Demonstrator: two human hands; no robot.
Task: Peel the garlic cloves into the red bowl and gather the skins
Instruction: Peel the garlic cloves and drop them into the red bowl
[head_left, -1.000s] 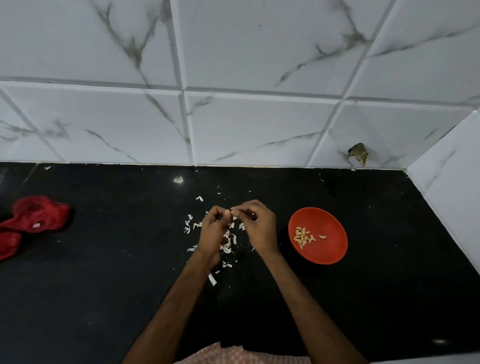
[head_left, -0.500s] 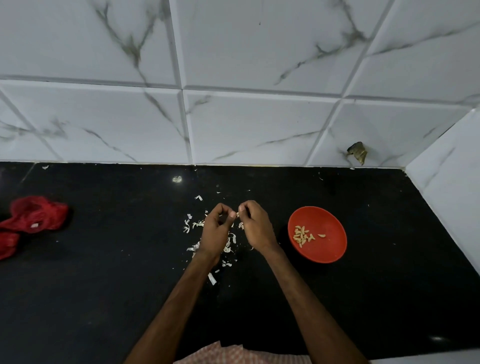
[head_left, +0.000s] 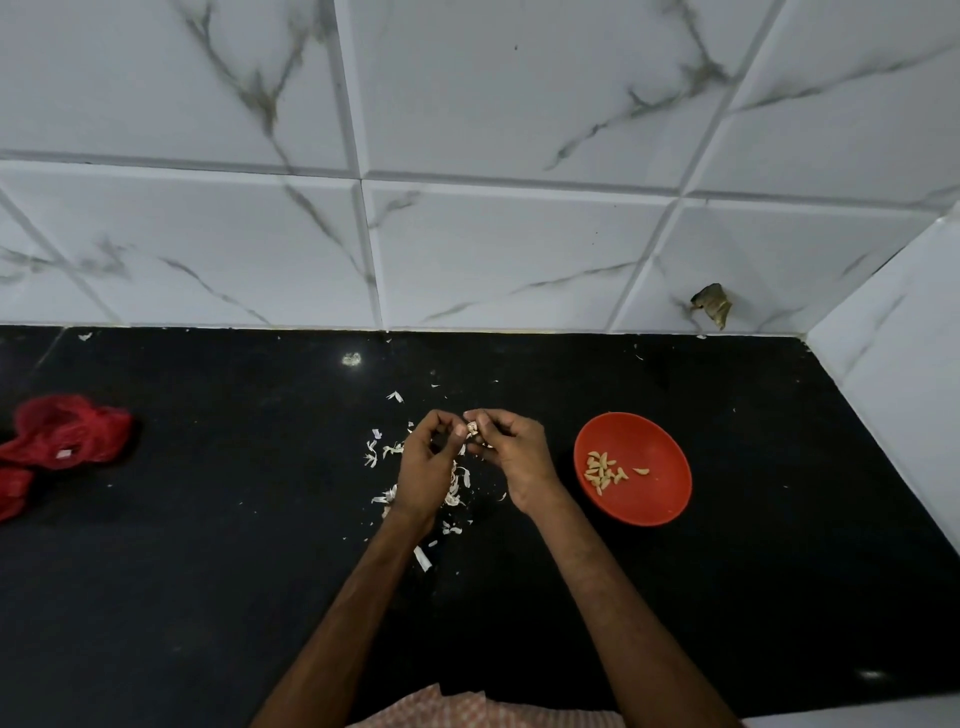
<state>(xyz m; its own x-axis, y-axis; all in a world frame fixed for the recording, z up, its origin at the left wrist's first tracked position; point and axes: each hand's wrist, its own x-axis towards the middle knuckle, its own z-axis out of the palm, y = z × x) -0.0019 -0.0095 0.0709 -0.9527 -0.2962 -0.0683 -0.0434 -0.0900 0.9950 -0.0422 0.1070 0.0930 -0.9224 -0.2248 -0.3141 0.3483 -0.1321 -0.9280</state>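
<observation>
**Operator:** Where is the clove?

**Spotter:** It's between your hands, above the black stone table. Your left hand and right hand meet at the fingertips. Both grips are curled in tight and pinch the small pale garlic clove between thumb and fingers. It's too small for me to call its long axis.

**Operator:** And the bowl?

**Spotter:** The round red plastic bowl stands on the table at three o'clock from your right hand, near it but not touching. A few peeled yellowish cloves lie in it, toward its nine o'clock side.

**Operator:** Which hand makes the drop?

**Spotter:** Your right, I'd judge. It's the nearer one, and the way runs straight out to three o'clock with nothing between.

**Operator:** And the skins?

**Spotter:** The white papery skins lie scattered under and around your left hand, mostly between six and nine o'clock from the clove. You haven't gathered them yet. A crumpled red mesh bag lies well apart at nine o'clock.
</observation>
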